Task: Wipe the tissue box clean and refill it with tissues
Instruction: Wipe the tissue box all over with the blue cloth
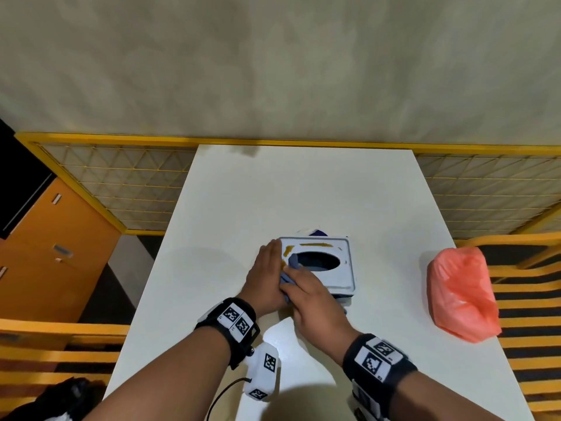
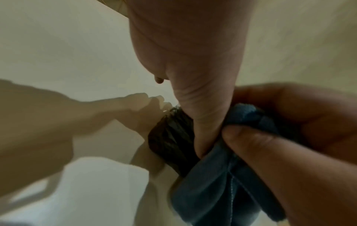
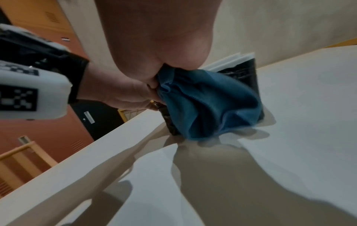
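Observation:
The tissue box stands mid-table, its white lid with an oval opening facing up. Yellow-brown stains run along the lid's far and left edges. My left hand lies flat against the box's left side, fingers straight. My right hand grips a bunched blue cloth and presses it on the lid at the opening's left end. In the left wrist view the cloth hangs beside the box's dark side wall. The right wrist view shows the cloth draped over the box.
A pink plastic bag lies on the white table to the right of the box. Something purple and white peeks out behind the box. An orange cabinet stands left; yellow slatted seats flank the table.

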The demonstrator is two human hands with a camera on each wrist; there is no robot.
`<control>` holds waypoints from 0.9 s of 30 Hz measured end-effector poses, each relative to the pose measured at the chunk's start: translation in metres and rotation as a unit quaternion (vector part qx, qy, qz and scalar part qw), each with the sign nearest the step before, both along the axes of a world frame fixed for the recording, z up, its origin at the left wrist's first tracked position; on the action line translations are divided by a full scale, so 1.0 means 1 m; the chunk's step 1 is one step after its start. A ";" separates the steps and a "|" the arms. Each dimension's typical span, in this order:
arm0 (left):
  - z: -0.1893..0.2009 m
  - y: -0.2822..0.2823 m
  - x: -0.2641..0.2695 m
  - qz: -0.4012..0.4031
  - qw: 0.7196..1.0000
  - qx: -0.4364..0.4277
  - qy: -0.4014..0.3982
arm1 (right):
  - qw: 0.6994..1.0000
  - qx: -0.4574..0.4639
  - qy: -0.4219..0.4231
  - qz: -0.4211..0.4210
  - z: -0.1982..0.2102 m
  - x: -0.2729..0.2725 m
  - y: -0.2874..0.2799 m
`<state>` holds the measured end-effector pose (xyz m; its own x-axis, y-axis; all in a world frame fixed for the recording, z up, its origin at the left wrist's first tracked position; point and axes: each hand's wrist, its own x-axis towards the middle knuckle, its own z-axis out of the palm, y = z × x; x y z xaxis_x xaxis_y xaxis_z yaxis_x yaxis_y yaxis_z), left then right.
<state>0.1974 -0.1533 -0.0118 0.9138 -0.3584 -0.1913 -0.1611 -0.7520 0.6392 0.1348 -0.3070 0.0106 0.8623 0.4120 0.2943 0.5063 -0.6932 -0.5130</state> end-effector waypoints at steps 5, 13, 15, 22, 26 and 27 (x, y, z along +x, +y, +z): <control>0.001 0.001 -0.003 -0.005 0.999 0.047 0.020 | 1.000 -0.017 -0.012 -0.022 0.001 0.004 -0.021; 0.008 0.001 -0.008 -0.010 0.994 0.109 0.031 | 0.987 0.025 0.009 -0.157 0.003 -0.007 -0.095; 0.009 0.001 -0.008 -0.011 0.994 0.110 0.029 | 0.985 0.033 0.002 -0.170 0.002 -0.005 -0.097; 0.005 -0.001 -0.010 0.005 0.996 0.089 0.010 | 0.999 -0.021 0.014 -0.036 -0.003 -0.003 -0.022; -0.003 0.014 -0.011 0.052 0.998 -0.019 0.037 | 0.998 -0.038 0.004 0.041 0.007 0.009 0.018; -0.005 0.018 -0.012 0.059 0.996 -0.039 0.045 | 0.998 -0.052 0.008 0.044 0.007 0.010 0.019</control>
<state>0.1853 -0.1352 -0.0163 0.9309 -0.2659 -0.2504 -0.0132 -0.7095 0.7045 0.1450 -0.2878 0.0173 0.8261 0.5135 0.2322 0.5592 -0.6962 -0.4501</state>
